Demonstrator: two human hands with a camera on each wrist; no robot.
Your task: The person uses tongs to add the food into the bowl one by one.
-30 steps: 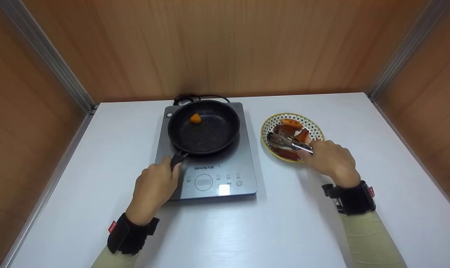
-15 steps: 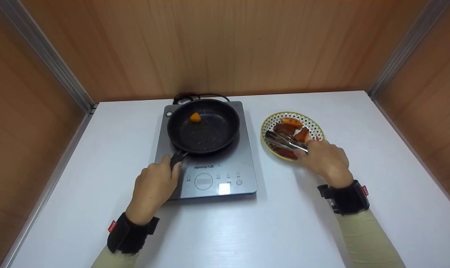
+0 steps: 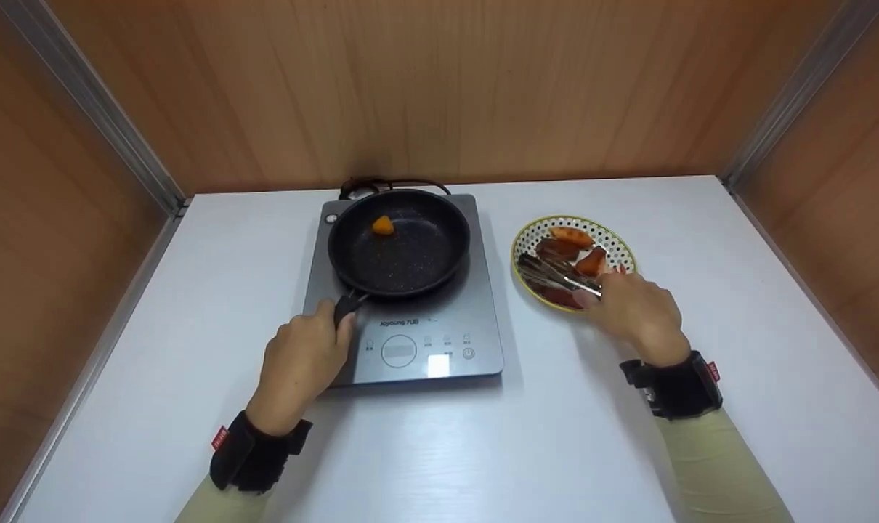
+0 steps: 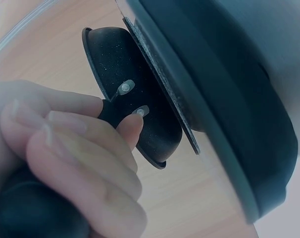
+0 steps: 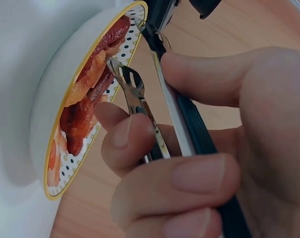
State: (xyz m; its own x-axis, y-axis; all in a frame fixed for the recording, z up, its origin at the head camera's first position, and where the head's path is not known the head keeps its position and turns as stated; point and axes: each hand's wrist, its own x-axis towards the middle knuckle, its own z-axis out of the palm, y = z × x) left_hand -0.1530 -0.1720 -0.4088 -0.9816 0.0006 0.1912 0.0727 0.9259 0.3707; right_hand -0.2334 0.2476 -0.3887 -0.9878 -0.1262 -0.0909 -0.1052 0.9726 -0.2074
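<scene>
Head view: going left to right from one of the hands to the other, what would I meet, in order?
Left hand → black frying pan with an orange piece in it → dotted plate of food → right hand.

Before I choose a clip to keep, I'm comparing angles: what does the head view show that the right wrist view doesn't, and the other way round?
Only the head view shows the left hand gripping the pan handle, the orange piece in the pan and the cooktop controls.

Only the right wrist view shows the palm side of the right hand and the outer side of the plate.

Both show the right hand holding the tongs, and food pieces on the plate.
</scene>
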